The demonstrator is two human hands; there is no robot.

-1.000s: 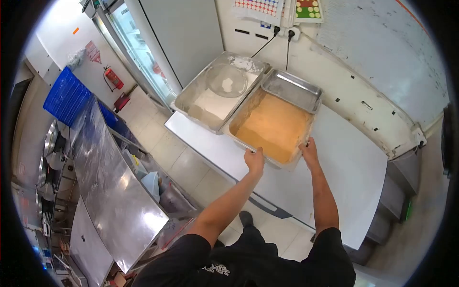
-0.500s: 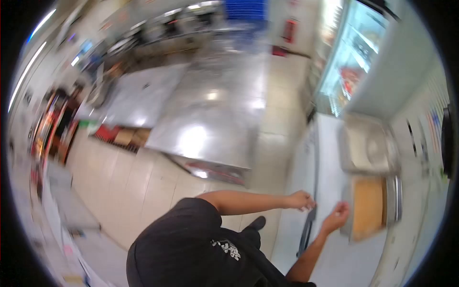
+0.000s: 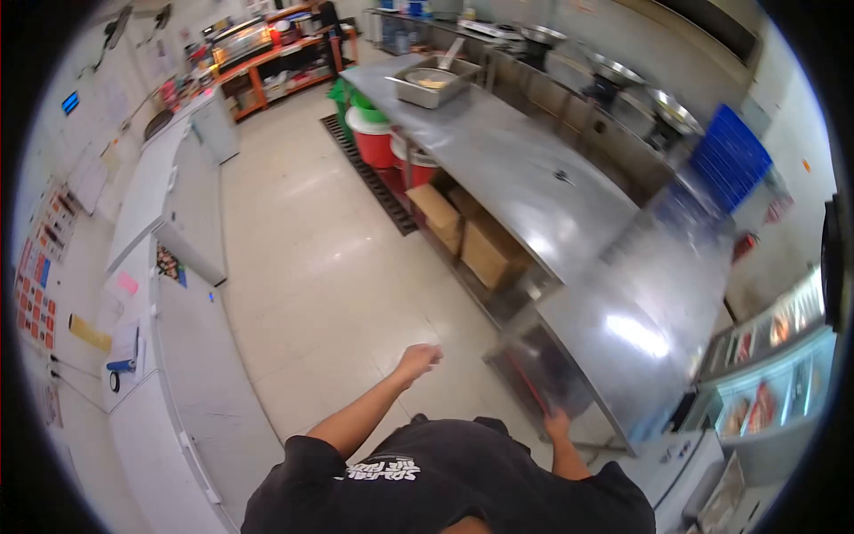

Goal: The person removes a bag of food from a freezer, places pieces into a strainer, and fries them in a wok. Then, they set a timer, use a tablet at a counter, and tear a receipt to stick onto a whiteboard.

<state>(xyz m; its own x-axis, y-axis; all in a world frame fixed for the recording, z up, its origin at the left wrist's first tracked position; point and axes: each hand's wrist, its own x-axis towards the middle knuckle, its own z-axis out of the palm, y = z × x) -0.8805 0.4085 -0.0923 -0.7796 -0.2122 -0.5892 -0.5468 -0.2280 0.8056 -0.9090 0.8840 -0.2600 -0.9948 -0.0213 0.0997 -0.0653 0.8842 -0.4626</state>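
Observation:
My left hand (image 3: 420, 363) is out in front of my body over the tiled floor (image 3: 302, 303), fingers loosely curled and a little apart, nothing visible in them. Low on the right, my right hand (image 3: 558, 424) is beside the end of the steel worktable (image 3: 587, 311). A thin red strip (image 3: 529, 384) runs along the table's lower side and ends at this hand; I cannot make out whether the hand touches or holds it. The right fingers are small and blurred.
White chest freezers (image 3: 200, 356) line the left wall. Cardboard boxes (image 3: 487, 249) and a red bucket (image 3: 372, 142) sit under the worktable. A steel pan (image 3: 425, 89) stands on its far end. A lit display fridge (image 3: 769, 383) is at right.
The view has swung left, away from the white counter with the steel trays, towards the aisle. My hands, close together over that counter before, are now apart.

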